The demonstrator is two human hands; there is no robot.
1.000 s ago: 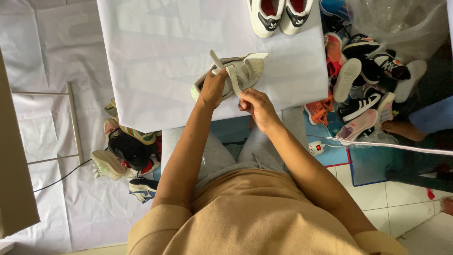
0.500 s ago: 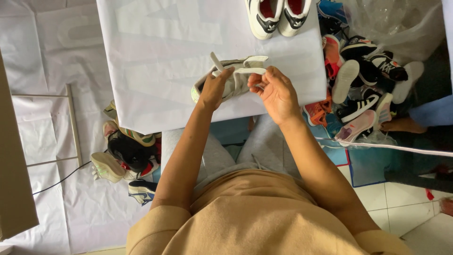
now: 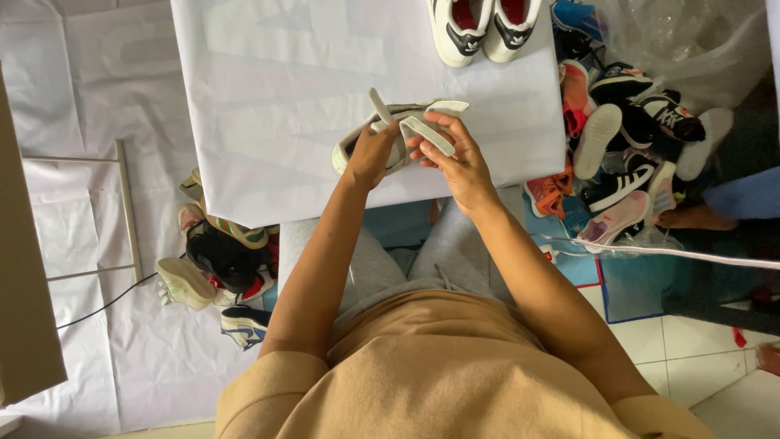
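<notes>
The person sits at a table (image 3: 268,106) draped in white sheeting, both hands up near its front edge, a little right of the middle. Between them is a pale shoe (image 3: 357,145) with wide straps, lying on the sheet with its heel end toward the front edge. The left hand (image 3: 372,154) curls over the shoe's body, fingers closed on it and pinning it in place. The right hand (image 3: 455,158) has its fingers bent around one strap (image 3: 429,135), pinching it between thumb and fingertips; a second strap (image 3: 379,106) sticks up free toward the back of the table.

From here the shoe looks light and fairly soft in the upper, with a firmer sole. The straps seem floppy and would bend rather than carry any load, so I'd judge the body or sole the place to grip it, as the left hand does, and the strap ends only for pulling or folding. Nothing about it seems fragile or slippery.

At the back edge stands a white pair (image 3: 483,24) with dark trim. Off the right edge, on the floor, lies a heap of shoes (image 3: 626,138) in mixed colours; more shoes (image 3: 215,260) sit below the front left corner.
</notes>
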